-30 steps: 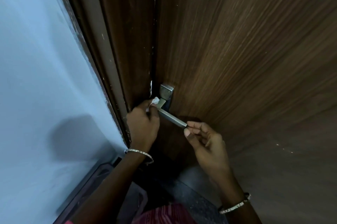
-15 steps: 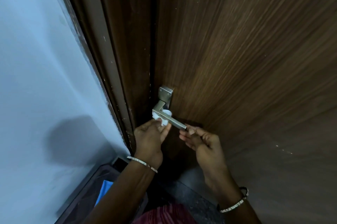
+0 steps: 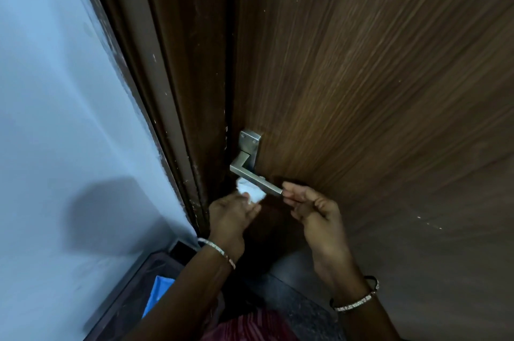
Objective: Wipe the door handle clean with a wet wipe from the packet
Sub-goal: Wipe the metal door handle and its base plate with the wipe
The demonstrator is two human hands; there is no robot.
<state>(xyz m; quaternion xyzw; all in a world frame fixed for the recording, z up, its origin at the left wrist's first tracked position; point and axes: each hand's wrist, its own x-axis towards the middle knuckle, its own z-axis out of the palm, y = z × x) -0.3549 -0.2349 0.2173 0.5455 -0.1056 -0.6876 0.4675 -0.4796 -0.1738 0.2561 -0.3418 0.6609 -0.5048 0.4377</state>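
Note:
A silver lever door handle (image 3: pixel 251 176) juts from a square plate on the brown wooden door (image 3: pixel 361 90). My left hand (image 3: pixel 230 215) holds a crumpled white wet wipe (image 3: pixel 250 192) pressed against the underside of the lever. My right hand (image 3: pixel 311 207) pinches the free end of the lever between thumb and fingers. The packet's blue edge (image 3: pixel 158 296) shows at the bottom left, partly behind my left forearm.
A dark door frame (image 3: pixel 167 90) runs down the left of the door, with a pale blue wall (image 3: pixel 55 118) beside it. A dark tray or box (image 3: pixel 133 285) sits low on the left. Dark floor (image 3: pixel 292 285) lies below my hands.
My left hand has dropped from the top bend of the handle to beneath the lever, taking the wipe along its underside. My right hand stays at the lever's tip.

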